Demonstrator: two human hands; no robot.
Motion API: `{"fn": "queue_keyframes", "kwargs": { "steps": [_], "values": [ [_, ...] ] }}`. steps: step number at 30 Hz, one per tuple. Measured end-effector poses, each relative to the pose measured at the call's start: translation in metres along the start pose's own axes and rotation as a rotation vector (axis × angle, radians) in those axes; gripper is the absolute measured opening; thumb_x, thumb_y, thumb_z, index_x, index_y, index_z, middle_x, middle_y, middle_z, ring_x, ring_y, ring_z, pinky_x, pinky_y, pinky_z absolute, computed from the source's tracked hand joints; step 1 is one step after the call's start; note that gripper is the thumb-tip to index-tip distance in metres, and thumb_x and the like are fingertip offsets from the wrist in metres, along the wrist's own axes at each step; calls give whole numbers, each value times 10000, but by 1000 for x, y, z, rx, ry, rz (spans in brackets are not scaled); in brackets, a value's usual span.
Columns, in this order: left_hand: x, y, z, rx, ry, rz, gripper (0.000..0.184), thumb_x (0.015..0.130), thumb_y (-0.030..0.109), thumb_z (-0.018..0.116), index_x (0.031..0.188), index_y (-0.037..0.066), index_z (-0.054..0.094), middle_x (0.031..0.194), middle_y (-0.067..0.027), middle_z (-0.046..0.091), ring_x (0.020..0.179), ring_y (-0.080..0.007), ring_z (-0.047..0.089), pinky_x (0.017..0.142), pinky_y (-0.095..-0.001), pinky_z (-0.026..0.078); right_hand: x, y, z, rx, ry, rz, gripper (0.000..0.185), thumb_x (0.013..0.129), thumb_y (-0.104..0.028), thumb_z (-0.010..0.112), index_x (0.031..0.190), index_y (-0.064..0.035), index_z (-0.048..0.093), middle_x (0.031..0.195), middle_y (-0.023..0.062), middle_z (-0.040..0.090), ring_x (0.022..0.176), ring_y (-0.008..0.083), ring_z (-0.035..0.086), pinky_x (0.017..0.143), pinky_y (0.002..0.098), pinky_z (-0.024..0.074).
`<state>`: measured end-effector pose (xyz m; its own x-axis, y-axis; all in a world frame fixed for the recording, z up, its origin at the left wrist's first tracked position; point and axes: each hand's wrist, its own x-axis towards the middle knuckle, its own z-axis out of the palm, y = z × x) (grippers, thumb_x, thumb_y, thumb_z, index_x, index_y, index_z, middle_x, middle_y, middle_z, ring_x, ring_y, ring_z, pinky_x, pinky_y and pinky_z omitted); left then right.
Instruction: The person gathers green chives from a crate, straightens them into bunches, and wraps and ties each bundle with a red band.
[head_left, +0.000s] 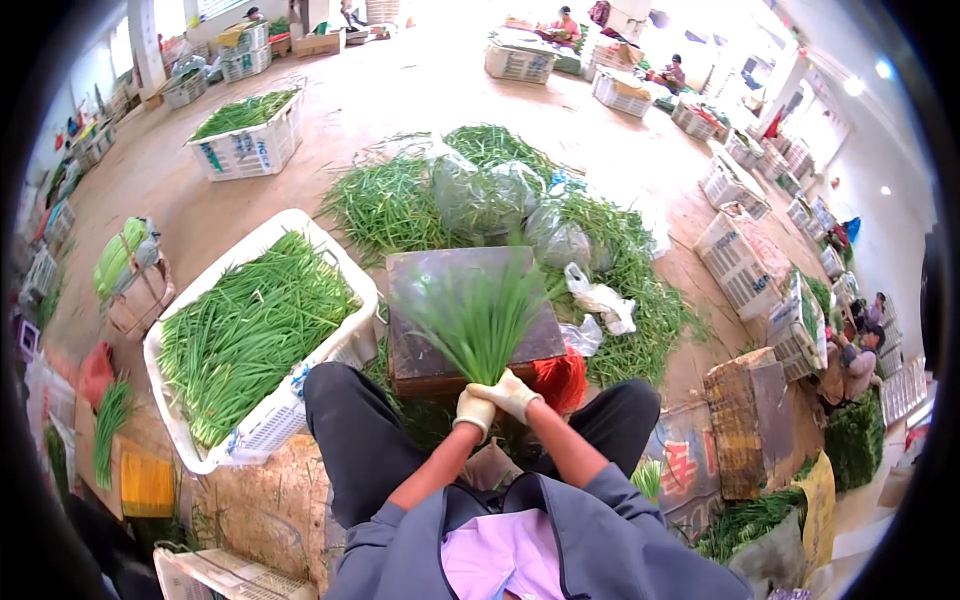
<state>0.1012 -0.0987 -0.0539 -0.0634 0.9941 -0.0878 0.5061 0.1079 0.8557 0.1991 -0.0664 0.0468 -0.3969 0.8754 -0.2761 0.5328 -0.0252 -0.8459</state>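
Note:
Both of my hands wear pale gloves and meet at the near edge of a dark wooden box (pixel 460 270) between my knees. My left hand (pixel 474 411) is closed around the lower ends of a bunch of green chives (pixel 485 320). Right beside it, my right hand (pixel 508 394) grips the same stems. The leaves fan out away from me over the box top, their tips blurred by motion. Bright red ties (pixel 560 380) hang at the box's right front side.
A white crate (pixel 365 290) full of chives stands to my left. Beyond the box lie loose chives (pixel 385 205) and clear plastic bags (pixel 485 200). Another filled crate (pixel 265 150) stands farther off. At right are a wooden box (pixel 745 420) and a seated person (pixel 860 365).

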Motion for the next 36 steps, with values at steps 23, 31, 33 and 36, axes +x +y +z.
{"fn": "queue_keyframes", "kwargs": {
  "steps": [23, 31, 33, 36],
  "values": [
    [-36, 4, -94, -1208, 307, -638, 341, 788, 150, 816, 1050, 9, 649, 983, -58, 670, 834, -228, 653, 773, -386, 536, 3, 8, 33, -64, -512, -211, 565, 714, -237, 703, 1203, 4, 552, 953, 153, 679, 857, 275, 665, 756, 372, 527],
    [19, 105, -124, -754, 367, 205, 323, 844, 70, 714, 1129, -26, 596, 1008, -88, 684, 864, -166, 659, 786, -302, 526, -1, -54, 16, 54, 238, -386, 617, 771, -235, 772, 1217, -37, 394, 908, 272, 652, 900, 474, 627, 721, 502, 519],
    [47, 50, -98, -615, 230, -6, 421, 868, 221, 725, 1173, -37, 591, 1064, -116, 681, 908, -203, 653, 813, -333, 514, 30, 0, 37, 349, 132, -367, 485, 781, -178, 749, 1149, 3, 490, 848, 161, 676, 739, 311, 672, 704, 420, 533],
    [55, -36, -53, -274, 78, -458, 851, 774, 654, 703, 1196, -74, 580, 1117, -207, 666, 984, -306, 653, 833, -398, 515, 36, 56, 25, 479, -305, 479, 323, 755, -141, 718, 1030, 1, 625, 781, 111, 662, 688, 243, 644, 648, 358, 516]
  ]
}}
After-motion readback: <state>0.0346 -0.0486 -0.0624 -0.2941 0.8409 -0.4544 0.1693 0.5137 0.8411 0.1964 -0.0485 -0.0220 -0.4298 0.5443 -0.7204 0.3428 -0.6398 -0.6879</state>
